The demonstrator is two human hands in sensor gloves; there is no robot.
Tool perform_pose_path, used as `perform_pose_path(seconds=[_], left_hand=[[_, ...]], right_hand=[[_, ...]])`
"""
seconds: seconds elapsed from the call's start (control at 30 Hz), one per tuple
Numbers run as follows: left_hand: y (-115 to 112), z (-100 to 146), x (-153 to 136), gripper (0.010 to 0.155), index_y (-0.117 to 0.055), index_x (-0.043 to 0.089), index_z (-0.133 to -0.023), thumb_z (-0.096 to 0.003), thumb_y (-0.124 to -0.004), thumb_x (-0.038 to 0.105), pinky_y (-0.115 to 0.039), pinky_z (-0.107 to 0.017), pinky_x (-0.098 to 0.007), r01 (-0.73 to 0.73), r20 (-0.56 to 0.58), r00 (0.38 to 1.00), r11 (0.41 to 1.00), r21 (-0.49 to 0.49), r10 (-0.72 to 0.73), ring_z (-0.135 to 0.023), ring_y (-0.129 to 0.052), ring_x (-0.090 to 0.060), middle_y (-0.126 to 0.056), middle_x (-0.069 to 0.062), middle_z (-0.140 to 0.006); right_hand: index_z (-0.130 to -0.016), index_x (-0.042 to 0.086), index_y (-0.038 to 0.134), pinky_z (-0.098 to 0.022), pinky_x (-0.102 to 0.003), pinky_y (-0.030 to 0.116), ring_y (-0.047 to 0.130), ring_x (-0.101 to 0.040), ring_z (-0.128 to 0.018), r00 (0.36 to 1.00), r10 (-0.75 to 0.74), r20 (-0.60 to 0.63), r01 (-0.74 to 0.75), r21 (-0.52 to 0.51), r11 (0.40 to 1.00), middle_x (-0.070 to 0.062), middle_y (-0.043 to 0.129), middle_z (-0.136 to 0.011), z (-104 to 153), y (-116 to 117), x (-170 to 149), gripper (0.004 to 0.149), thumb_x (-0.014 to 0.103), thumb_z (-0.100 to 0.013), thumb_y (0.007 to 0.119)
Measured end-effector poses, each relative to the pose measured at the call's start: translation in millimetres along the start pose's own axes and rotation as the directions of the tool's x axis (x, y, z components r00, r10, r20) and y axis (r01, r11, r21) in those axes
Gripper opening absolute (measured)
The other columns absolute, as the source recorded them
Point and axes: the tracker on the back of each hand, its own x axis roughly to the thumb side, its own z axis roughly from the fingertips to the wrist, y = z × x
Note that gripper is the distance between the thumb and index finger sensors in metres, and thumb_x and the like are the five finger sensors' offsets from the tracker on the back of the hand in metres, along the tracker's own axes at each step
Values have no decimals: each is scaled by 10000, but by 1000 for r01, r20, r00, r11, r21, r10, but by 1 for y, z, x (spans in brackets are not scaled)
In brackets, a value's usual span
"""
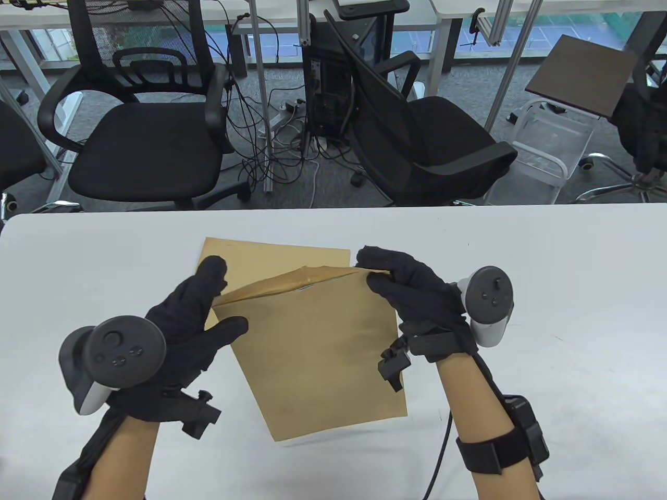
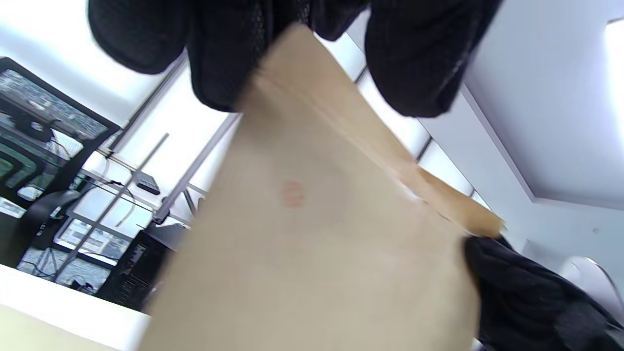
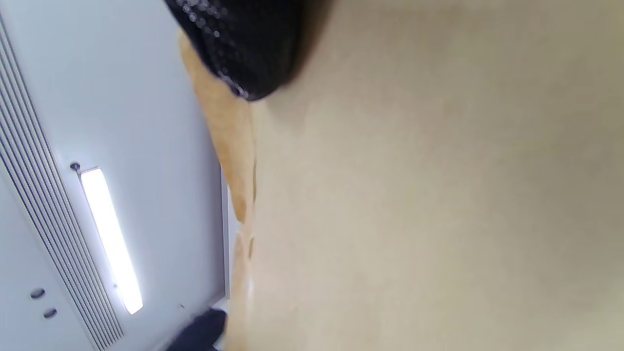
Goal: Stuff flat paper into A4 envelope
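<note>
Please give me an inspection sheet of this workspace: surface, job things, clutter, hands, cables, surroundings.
Surface: white table, bare around the work.
Job things: brown envelope held up, mouth open at the top; a second brown sheet lies flat behind it; a white edge shows inside the mouth.
Clutter: nothing seen.
Hands: left hand holds the envelope's left top corner; right hand pinches the right top corner.
Cables: tangled cables on the floor.
Surroundings: two black office chairs, computer tower.

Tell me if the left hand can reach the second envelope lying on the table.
Probably yes, but not freely: the left hand holds a top corner of the raised envelope. The flat envelope lies just beyond its fingertips, unobstructed, so it would have to let go first.
</note>
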Motion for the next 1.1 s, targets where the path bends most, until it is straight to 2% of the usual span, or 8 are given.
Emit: perform_pose_path(seconds=[0.13,0.3,0.5,0.63,0.73,0.8,0.93,1.1], left_hand=[[-14,-3,-14,855,-466,163,-1118,-420,-874,442,-778,-559,-512,-183,-13,983,983,20,184,-780,-934,-356,-767,-139,-1000],[-35,-12,-16,509,-729,240,-978,-483,-830,293,-842,-495,-436,-357,31,933,933,-55,359,-620,-1024,-263,-932,-58,-810],[-39,-6,-12,395,-794,266,-882,-489,-785,229,-832,-494,-434,-283,87,956,959,9,281,-593,-1001,-269,-883,-86,-833],[-41,-2,-2,393,-785,268,-883,-493,-774,229,-836,-493,-419,-185,145,973,982,25,179,-586,-998,-249,-869,-84,-839],[-50,-4,8,393,-779,277,-886,-496,-772,235,-838,-501,-410,-175,182,968,985,0,172,-594,-997,-236,-864,-80,-847],[-57,-5,14,393,-778,279,-888,-497,-773,235,-838,-505,-408,-186,205,962,983,-6,183,-596,-996,-235,-862,-65,-850],[-65,-4,21,393,-770,284,-892,-501,-770,238,-842,-510,-401,-179,223,960,983,25,169,-603,-997,-224,-859,-72,-854],[-69,-2,20,471,-720,258,-954,-490,-803,262,-848,-513,-408,-138,238,962,990,1,134,-621,-1007,-213,-863,-65,-861]], right_hand=[[-973,96,757,-584,-631,645,992,-336,-565,997,-76,-13,76,-8,997,-160,902,-813,8,-11,-7,449,213,-539,768],[-972,104,763,-587,-639,636,988,-345,-576,993,-113,-29,114,25,993,-162,901,-821,16,-15,-13,444,207,-540,769],[-1150,36,547,-621,-761,482,838,-525,-827,986,-130,-102,152,251,956,-282,686,-1066,21,-48,-6,683,174,-536,811],[-1162,6,543,-609,-758,492,765,-619,-856,995,15,-98,4,199,980,-375,602,-1097,15,-66,21,688,207,-557,804],[-1126,-45,623,-568,-761,535,794,-650,-804,958,261,-115,-213,321,923,-425,653,-1052,4,-52,41,676,255,-553,818],[-1125,-58,626,-575,-786,495,768,-671,-822,894,432,-117,-328,486,810,-433,655,-1050,-5,-28,50,692,267,-550,831],[-1013,-93,808,-557,-807,498,819,-676,-777,845,520,-125,-322,659,680,-433,762,-990,-18,10,48,588,248,-536,843],[-882,-58,898,-562,-794,504,876,-615,-714,797,602,-49,-438,640,631,-378,847,-910,-18,23,41,431,149,-509,835]])
